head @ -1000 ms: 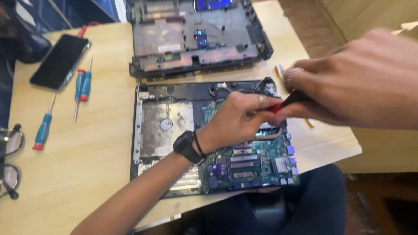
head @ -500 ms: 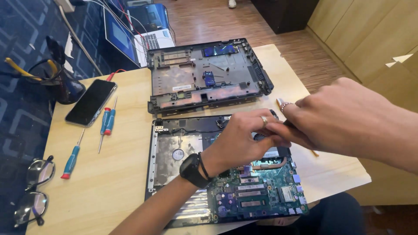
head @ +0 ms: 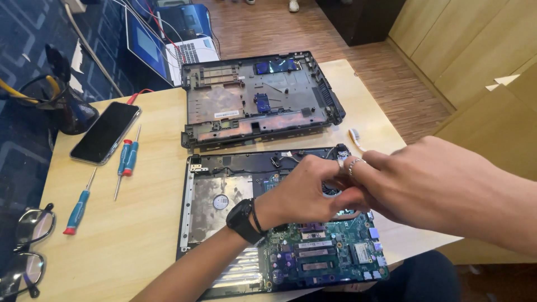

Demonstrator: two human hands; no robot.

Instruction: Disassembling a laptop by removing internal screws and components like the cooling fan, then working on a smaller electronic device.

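Note:
An opened laptop base (head: 224,168) lies at the table's near edge, its green-blue motherboard (head: 321,260) and a silver metal plate (head: 215,210) exposed. My left hand (head: 305,193), with a black watch on its wrist, hovers over the board's upper right with its fingers curled. My right hand (head: 430,184) comes in from the right and presses fingertip to fingertip against the left hand. Whatever is between the fingers is hidden. The removed bottom cover (head: 257,103) lies just behind the laptop, inside up.
To the left lie a black phone (head: 105,133), a pair of red-and-blue screwdrivers (head: 127,157), a blue screwdriver (head: 78,210) and glasses (head: 25,246). A dark cup (head: 70,112) stands at the back left. Another laptop (head: 168,42) sits on the floor beyond the wooden table (head: 134,246).
The view has pulled back and shows more of the table. My hands have closed together over the board. The red tool handle seen in my right hand a second ago is hidden now.

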